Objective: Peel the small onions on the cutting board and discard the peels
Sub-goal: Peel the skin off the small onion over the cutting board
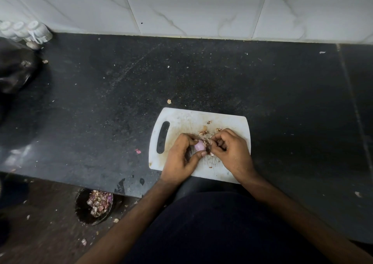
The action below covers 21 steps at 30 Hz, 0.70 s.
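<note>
Your left hand [179,158] holds one small onion [199,145] between thumb and fingers, just above the cutting board [181,118]; its pale purple flesh shows on the side facing you, so most of the dry skin looks to be off. Your right hand [228,148] is closed in a pinch on a strip of peel [207,140] that hangs from the onion's right end, so I judge this one is nearly finished but not freed of its last skin

On the board beyond your fingers lies a small scatter of loose peels [203,132], a handful of brown scraps; I cannot give an exact number. I count one onion only, the one you hold, and no other shows on the board, so this may be the last, though your hands hide part of it

Outward, the dark worktop [222,78] carries stray flecks and one pink scrap [138,151]. Below its edge, one bin [82,207] on the floor already holds a heap of peels. Left to do: strip this skin and clear the board's scraps into that bin
</note>
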Each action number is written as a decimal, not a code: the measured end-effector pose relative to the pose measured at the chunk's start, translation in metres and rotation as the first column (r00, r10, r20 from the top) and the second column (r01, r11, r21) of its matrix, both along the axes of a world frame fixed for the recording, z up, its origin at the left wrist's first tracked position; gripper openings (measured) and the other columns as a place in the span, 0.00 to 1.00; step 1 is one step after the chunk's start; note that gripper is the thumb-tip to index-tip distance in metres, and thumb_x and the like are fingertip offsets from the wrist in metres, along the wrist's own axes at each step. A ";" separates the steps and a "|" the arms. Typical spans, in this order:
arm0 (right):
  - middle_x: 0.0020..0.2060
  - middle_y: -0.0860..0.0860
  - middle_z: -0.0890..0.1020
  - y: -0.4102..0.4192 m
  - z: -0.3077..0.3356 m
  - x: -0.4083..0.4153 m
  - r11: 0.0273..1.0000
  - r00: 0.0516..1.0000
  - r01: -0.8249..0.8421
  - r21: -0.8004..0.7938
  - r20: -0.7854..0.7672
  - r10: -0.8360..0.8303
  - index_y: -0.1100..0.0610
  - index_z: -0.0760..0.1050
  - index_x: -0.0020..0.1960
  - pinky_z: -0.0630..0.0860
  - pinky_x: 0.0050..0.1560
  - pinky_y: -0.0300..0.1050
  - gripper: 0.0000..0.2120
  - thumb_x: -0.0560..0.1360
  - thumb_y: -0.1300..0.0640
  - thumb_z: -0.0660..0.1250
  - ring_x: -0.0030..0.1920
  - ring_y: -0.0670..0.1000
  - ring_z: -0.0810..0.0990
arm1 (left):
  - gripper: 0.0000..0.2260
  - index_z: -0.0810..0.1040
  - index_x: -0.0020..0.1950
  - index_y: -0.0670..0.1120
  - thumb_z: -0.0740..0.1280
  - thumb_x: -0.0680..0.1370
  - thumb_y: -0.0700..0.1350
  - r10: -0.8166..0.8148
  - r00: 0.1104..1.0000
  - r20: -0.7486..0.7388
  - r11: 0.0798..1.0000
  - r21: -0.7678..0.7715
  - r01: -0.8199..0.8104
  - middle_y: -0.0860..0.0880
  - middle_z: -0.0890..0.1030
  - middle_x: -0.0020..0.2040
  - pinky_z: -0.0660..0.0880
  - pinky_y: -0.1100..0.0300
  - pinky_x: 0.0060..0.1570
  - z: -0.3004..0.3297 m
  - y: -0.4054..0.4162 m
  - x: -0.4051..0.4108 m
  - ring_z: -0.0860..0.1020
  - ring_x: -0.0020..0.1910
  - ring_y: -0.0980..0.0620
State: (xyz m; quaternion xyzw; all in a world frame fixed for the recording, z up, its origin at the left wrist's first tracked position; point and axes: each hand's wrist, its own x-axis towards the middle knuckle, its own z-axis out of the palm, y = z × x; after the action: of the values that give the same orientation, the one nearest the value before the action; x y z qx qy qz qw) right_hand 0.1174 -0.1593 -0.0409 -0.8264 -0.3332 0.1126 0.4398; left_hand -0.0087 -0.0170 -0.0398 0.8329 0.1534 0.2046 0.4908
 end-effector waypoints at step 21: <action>0.48 0.47 0.78 0.000 -0.001 -0.001 0.947 0.939 -0.271 -0.174 0.169 0.300 0.56 0.77 0.50 0.73 0.56 0.47 0.08 0.81 0.51 0.65 0.52 0.50 0.75 | 0.17 0.75 0.72 0.41 0.66 0.83 0.39 -0.074 0.994 -0.078 0.983 0.160 0.085 0.47 0.78 0.65 0.73 0.60 0.67 0.001 0.002 -0.001 0.77 0.66 0.53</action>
State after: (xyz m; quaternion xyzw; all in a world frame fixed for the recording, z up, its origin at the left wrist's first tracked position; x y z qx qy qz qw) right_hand 0.1168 -0.1589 -0.0416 -0.8065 -0.4817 0.1191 0.3216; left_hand -0.0099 -0.0146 -0.0389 0.8826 0.1203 0.1665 0.4229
